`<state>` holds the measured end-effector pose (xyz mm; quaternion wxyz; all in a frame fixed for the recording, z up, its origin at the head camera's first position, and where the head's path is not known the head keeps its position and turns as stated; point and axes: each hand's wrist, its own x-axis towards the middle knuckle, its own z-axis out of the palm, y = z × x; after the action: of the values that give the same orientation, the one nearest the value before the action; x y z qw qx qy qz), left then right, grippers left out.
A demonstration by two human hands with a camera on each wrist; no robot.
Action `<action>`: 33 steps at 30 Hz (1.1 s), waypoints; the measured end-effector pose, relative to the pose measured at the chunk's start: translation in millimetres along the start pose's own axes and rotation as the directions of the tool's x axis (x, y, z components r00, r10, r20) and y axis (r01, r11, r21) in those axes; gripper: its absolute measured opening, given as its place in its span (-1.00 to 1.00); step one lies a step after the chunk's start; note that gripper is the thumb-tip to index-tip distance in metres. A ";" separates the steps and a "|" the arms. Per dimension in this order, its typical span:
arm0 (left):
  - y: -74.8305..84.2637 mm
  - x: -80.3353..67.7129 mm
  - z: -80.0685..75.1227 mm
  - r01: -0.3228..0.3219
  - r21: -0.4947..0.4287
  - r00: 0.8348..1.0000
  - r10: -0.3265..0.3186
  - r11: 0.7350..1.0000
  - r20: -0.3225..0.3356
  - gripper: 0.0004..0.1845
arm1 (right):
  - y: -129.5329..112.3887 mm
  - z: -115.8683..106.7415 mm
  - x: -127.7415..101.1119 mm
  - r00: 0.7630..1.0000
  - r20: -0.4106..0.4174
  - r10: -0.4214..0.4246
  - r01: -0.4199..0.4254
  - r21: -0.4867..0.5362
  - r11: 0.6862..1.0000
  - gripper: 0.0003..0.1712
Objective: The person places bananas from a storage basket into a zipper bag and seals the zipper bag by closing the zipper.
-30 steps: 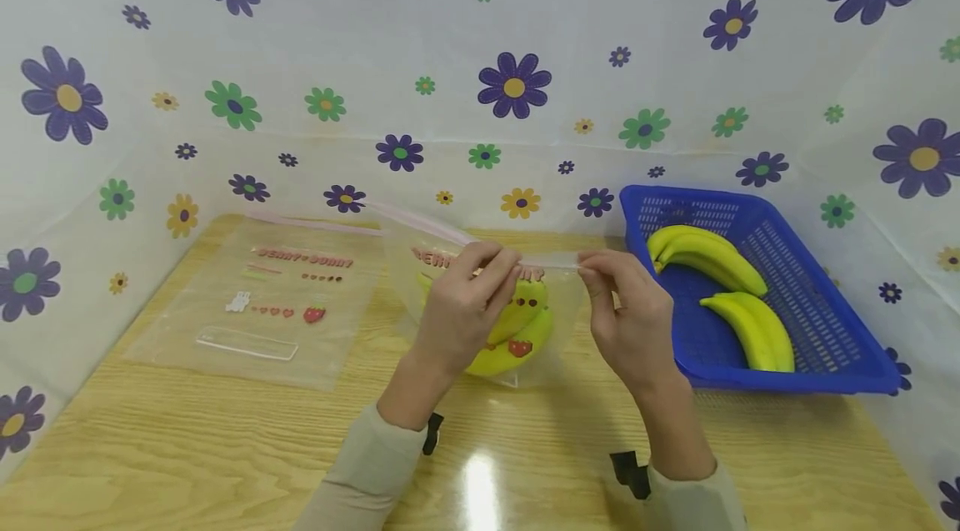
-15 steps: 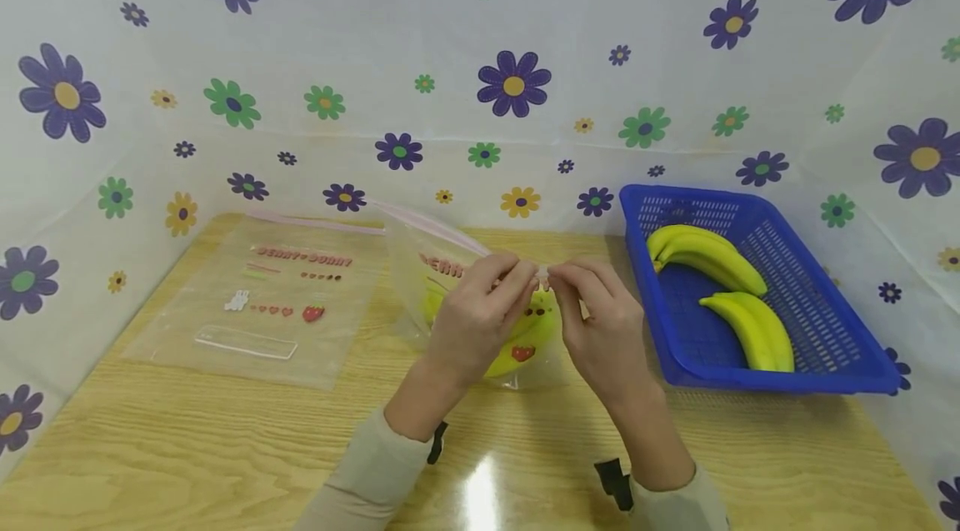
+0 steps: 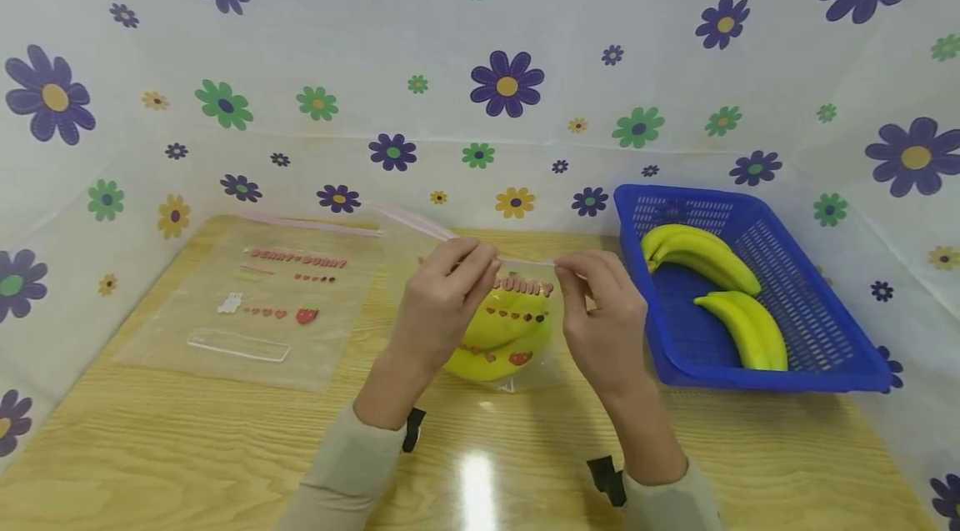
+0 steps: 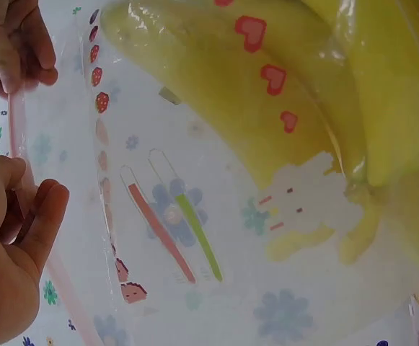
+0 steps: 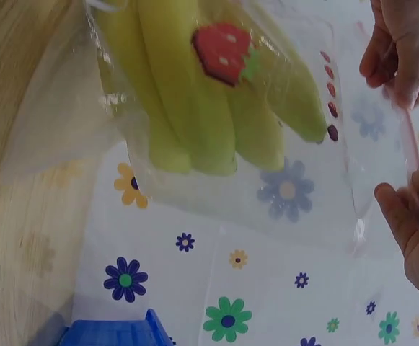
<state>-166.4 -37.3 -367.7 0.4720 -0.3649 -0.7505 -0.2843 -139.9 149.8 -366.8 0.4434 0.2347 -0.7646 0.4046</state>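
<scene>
A clear zip bag (image 3: 558,352) printed with pink letters, hearts and a strawberry stands on the table with a bunch of bananas (image 3: 480,364) inside. My left hand (image 3: 442,298) pinches the pink zip strip (image 4: 18,130) near its middle, thumb against fingertips. Near the strip's right end, my right hand (image 3: 607,318) pinches the same edge between thumb and fingers. The strip runs taut between both hands in the right wrist view. Left of my left hand, the bag's mouth gapes a little. The bananas (image 5: 195,108) lie low in the bag, well below the fingers.
A second printed zip bag (image 3: 168,323) lies flat on the table (image 3: 225,448) at the left. At the right, a blue plastic basket (image 3: 757,381) holds two bunches of bananas (image 3: 708,256). A flowered cloth (image 3: 420,22) hangs behind and at both sides.
My right hand first came left along the zip strip until it met my left hand. Now the hands are apart again, with my left hand shifted left along the strip.
</scene>
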 end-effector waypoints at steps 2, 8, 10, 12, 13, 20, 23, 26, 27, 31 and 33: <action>-0.8 -0.3 -1.2 0.007 0.010 1.000 -0.007 1.000 -0.007 -0.82 | -2.5 4.4 -0.4 1.000 0.012 -0.003 0.003 0.020 1.000 -0.84; 3.6 1.1 -0.9 -0.050 0.029 0.999 0.050 0.998 0.007 -0.79 | -7.3 13.7 0.4 0.996 0.072 -0.050 0.049 0.010 0.999 -0.84; 4.4 0.9 -1.3 -0.055 0.026 0.998 0.054 0.998 0.020 -0.79 | -7.1 15.5 0.9 0.996 0.067 -0.057 0.057 0.004 0.998 -0.90; 3.9 0.7 -2.3 -0.046 0.022 0.999 0.045 0.999 0.027 -0.81 | -6.1 16.7 1.3 0.997 0.053 -0.058 0.058 0.006 0.998 -0.93; 3.1 0.4 -2.7 -0.040 0.022 0.999 0.040 0.999 0.029 -0.82 | -5.5 17.1 1.5 0.997 0.048 -0.060 0.060 0.009 0.998 -0.94; -2.4 1.3 -5.7 -0.032 0.009 0.999 0.031 0.999 0.018 -0.75 | -2.6 15.5 4.0 0.998 0.032 -0.058 0.058 0.010 0.998 -0.94; -3.9 1.7 -6.0 -0.031 0.000 0.999 0.031 1.000 0.013 -0.78 | -1.2 14.5 4.3 0.998 0.026 -0.049 0.049 0.010 0.999 -0.94; -4.9 1.5 -6.5 -0.023 0.000 1.000 0.023 1.000 0.009 -0.80 | -0.3 14.1 4.7 0.999 0.024 -0.047 0.046 0.012 0.999 -0.94; -5.4 1.2 -6.7 -0.020 -0.001 1.000 0.020 1.000 0.007 -0.80 | -0.1 13.9 4.8 0.999 0.025 -0.046 0.046 0.013 0.999 -0.94; -6.6 0.8 -8.0 -0.011 -0.002 1.000 0.011 1.000 0.008 -0.80 | 0.4 13.9 4.7 0.999 0.020 -0.044 0.044 0.016 0.999 -0.95; -7.6 0.8 -8.5 -0.012 -0.003 1.000 0.012 1.000 0.005 -0.79 | 0.6 14.0 4.6 0.999 0.015 -0.040 0.040 0.018 0.999 -0.94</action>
<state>-168.6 -48.0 -364.2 0.4713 -0.3707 -0.7492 -0.2814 -149.5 138.5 -366.9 0.4435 0.2569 -0.7595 0.4006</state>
